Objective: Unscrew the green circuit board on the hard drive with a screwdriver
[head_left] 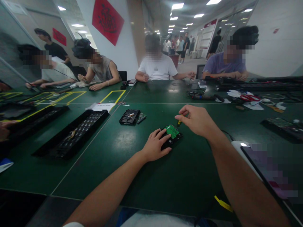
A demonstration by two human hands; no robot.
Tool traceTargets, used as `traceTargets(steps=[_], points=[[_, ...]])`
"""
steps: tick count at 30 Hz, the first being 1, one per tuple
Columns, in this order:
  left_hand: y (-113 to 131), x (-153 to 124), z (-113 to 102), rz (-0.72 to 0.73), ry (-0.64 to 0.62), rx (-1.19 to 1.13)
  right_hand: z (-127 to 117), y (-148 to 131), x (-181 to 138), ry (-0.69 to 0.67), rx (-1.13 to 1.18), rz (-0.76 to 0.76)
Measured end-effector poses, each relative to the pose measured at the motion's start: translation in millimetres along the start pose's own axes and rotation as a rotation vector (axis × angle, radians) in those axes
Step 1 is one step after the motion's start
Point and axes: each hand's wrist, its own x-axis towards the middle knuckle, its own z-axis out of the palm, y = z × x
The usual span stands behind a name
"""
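A small black hard drive (172,140) with a green circuit board (172,130) on top lies on the green table in front of me. My left hand (155,145) rests on the drive's left side, fingers curled over it and pressing it down. My right hand (197,120) hovers just right of the drive, fingers pinched round a small yellow-handled screwdriver (179,121) whose tip points down at the board's far right corner.
A second black drive (129,116) with a loose green board (141,118) lies further back. Long black trays (71,135) sit at left. A phone (272,167) lies at right. Several people sit along the far edge of the green table (132,176), with tools and cables near them.
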Motion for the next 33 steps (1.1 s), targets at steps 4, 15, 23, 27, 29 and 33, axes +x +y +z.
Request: traceTargets(steps=[4, 15, 23, 27, 29, 33], points=[[0.4, 0.1, -0.9, -0.002, 0.001, -0.001, -0.7, -1.5, -0.6, 0.011, -0.015, 0.066], [1.0, 0.0, -1.0, -0.004, 0.008, -0.022, -0.4, -2.8, -2.6, -0.053, 0.085, -0.109], [-0.4, 0.2, -0.4, -0.002, -0.005, 0.002, -1.5, 0.0, -2.2, -0.004, 0.056, 0.020], [0.1, 0.2, -0.1, -0.006, 0.001, -0.011, -1.2, -0.9, -2.7, -0.033, 0.083, 0.008], [0.3, 0.3, -0.1, -0.004, 0.004, -0.018, -0.4, -1.4, -2.3, -0.028, 0.070, -0.022], [0.9, 0.3, -1.0, -0.003, 0.004, -0.020, 0.8, -1.3, -0.7, -0.018, 0.023, -0.107]])
